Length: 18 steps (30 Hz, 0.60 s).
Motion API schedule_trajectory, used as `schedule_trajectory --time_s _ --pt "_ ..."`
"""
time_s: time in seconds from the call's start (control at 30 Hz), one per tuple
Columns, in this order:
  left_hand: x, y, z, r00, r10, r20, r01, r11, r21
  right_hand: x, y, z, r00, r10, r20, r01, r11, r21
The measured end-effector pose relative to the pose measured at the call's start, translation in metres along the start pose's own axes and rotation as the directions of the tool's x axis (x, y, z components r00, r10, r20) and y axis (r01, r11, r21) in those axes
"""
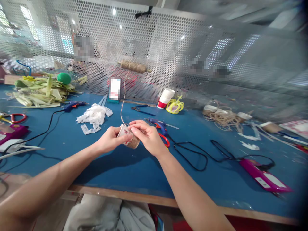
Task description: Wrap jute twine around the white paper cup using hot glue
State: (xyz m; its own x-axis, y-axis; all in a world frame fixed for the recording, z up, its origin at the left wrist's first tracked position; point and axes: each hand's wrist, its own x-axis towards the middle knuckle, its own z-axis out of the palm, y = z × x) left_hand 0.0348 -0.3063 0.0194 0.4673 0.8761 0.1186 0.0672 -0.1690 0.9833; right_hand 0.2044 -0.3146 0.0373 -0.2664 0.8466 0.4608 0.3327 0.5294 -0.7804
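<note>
A small paper cup with reddish print lies tilted between my hands above the table's near middle. Brown twine is wound around one end of it. My left hand is closed around the cup's left side, thumb along its surface. At the right, my right hand has its fingers pinched near the cup's upper edge, on the twine. From there the twine rises to a spool of twine hung on the perforated metal screen. What exactly the right fingertips grip is partly hidden.
Just beyond my right hand lie a blue glue gun and red-handled scissors. Pliers, stacked paper cups, white scraps and corn husks sit farther back. Black cords run to a purple power strip.
</note>
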Motion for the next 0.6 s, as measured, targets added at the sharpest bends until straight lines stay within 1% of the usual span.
schedule_trajectory --time_s 0.13,0.23,0.33,0.4,0.43,0.47,0.5,0.53,0.6 --pt "0.002 -0.005 0.0 0.998 -0.008 -0.059 0.01 0.999 0.044 -0.002 -0.003 0.003 1.0 -0.009 0.027 0.01 1.0 -0.023" --pt "0.003 -0.008 -0.001 0.997 -0.007 -0.073 0.01 0.999 0.038 -0.002 -0.005 0.006 0.999 0.002 0.054 -0.001 1.0 -0.029" --pt "0.003 -0.01 -0.001 0.996 -0.009 -0.089 0.009 1.0 -0.003 0.003 0.002 0.0 0.998 0.031 0.05 -0.029 0.999 -0.032" --pt "0.004 -0.01 -0.001 0.994 -0.019 -0.105 0.016 0.999 -0.029 0.011 0.016 -0.016 0.996 0.09 -0.026 -0.093 0.99 -0.105" --pt "0.005 -0.01 -0.001 0.993 -0.026 -0.117 0.022 0.999 -0.038 0.015 0.025 -0.026 0.988 0.131 -0.083 -0.144 0.973 -0.18" --pt "0.006 -0.01 -0.001 0.991 -0.034 -0.129 0.029 0.999 -0.045 0.02 0.035 -0.039 0.97 0.165 -0.178 -0.211 0.936 -0.282" --pt "0.006 -0.01 -0.001 0.989 -0.041 -0.14 0.034 0.998 -0.049 0.024 0.045 -0.051 0.946 0.177 -0.271 -0.275 0.881 -0.386" --pt "0.007 -0.01 -0.001 0.988 -0.046 -0.151 0.038 0.998 -0.053 0.028 0.055 -0.064 0.937 0.176 -0.302 -0.294 0.865 -0.407" --pt "0.008 -0.01 -0.001 0.985 -0.047 -0.164 0.039 0.998 -0.05 0.032 0.073 -0.085 0.949 0.167 -0.268 -0.269 0.871 -0.41"
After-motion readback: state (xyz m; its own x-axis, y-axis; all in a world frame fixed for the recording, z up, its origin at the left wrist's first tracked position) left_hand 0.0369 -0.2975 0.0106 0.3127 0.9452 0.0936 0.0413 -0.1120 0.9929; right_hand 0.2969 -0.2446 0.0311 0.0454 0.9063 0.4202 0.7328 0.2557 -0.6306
